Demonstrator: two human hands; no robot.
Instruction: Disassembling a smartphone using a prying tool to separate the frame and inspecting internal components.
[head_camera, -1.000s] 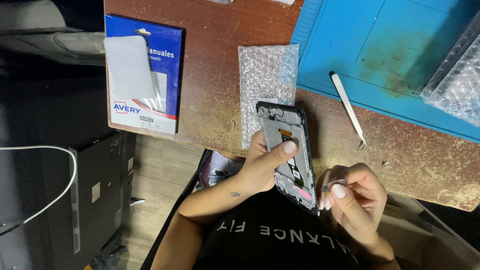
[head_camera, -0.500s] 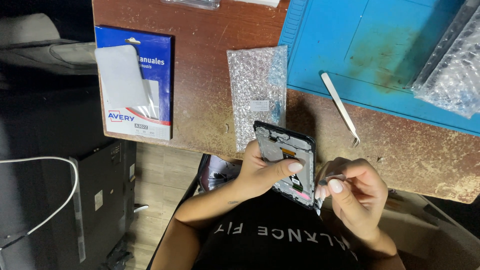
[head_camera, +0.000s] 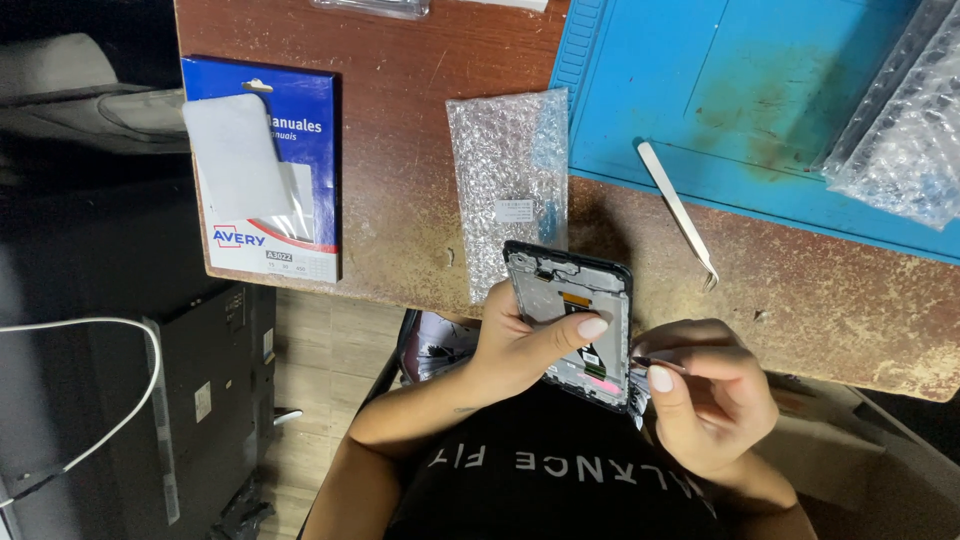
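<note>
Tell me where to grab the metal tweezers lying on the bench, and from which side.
Take the tweezers at the broad end resting on the blue mat, pinching across the two flat arms from above. They lie flat and slanted, with the fine bent tips on the bare wood nearest the right hand, so probably avoid that end. Both hands are busy with the phone frame.

Light: bright on desk (head_camera: 420, 190), overhead | Left side: deep shadow | Glare: bubble wrap (head_camera: 505, 180) | Focus: sharp
</note>
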